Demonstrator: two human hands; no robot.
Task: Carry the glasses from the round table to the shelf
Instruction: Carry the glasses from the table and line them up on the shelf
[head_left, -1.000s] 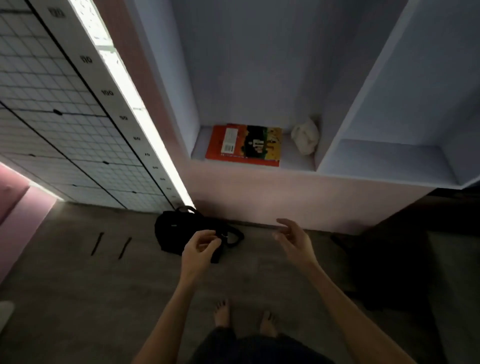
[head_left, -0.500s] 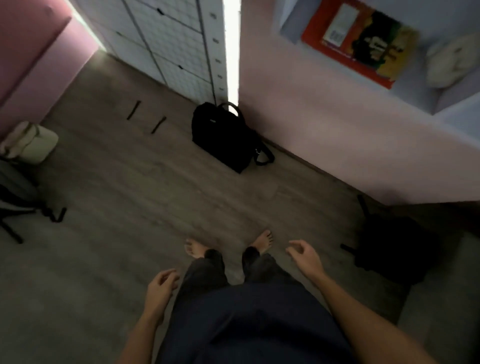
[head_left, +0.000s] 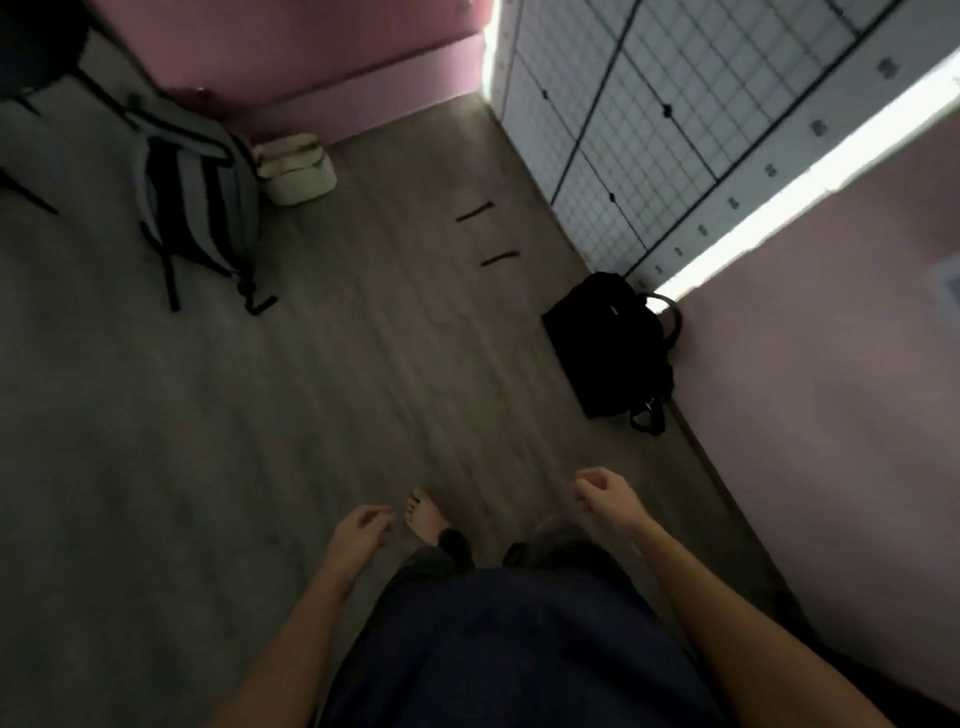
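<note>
No glasses, round table or shelf show in the head view. My left hand (head_left: 359, 530) hangs low at my side with its fingers loosely curled and nothing in it. My right hand (head_left: 608, 496) is also low, fingers loosely curled, holding nothing. Both hands hover over the grey wooden floor (head_left: 322, 395), near my bare left foot (head_left: 423, 514).
A black bag (head_left: 608, 345) lies on the floor against the pink wall base (head_left: 810, 415) to the right. A grey striped backpack (head_left: 200, 192) and a cream pouch (head_left: 296, 169) sit at the upper left. White gridded cabinet doors (head_left: 649, 130) stand at the upper right.
My view has swung left and away from the shelf, which has left the frame along with the book. Both hands have dropped from chest height to my sides, still with nothing in them.
</note>
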